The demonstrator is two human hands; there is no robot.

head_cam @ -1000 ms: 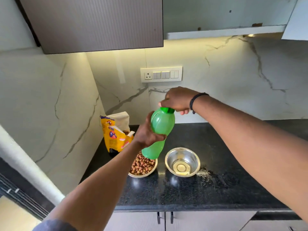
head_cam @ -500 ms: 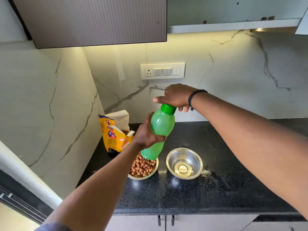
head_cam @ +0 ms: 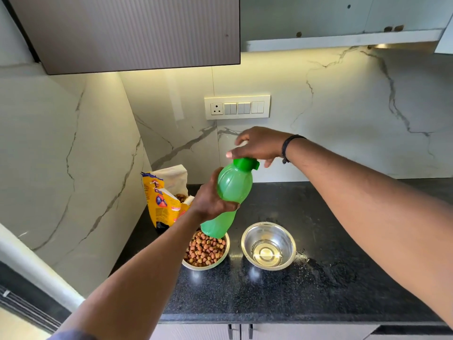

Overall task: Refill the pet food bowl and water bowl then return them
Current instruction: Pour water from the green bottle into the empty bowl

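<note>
My left hand (head_cam: 210, 201) grips the body of a green plastic bottle (head_cam: 231, 190) and holds it tilted in the air above the counter. My right hand (head_cam: 259, 144) rests on top of the bottle's green cap (head_cam: 245, 164), fingers spread over it. Below the bottle, a steel bowl (head_cam: 221, 258) is full of brown kibble. Next to it on the right stands a second steel bowl (head_cam: 269, 238) with a little water in its bottom.
An open yellow pet food bag (head_cam: 163, 200) stands in the back left corner of the black counter (head_cam: 294, 290). Water is spilled on the counter right of the water bowl (head_cam: 318, 268). A dark cabinet (head_cam: 137, 33) hangs overhead. A switch panel (head_cam: 237, 107) is on the wall.
My right hand has loosened over the cap, its fingers now spread and lifted slightly. The bottle stays held in my left hand, and the cap's tab now shows at the right.
</note>
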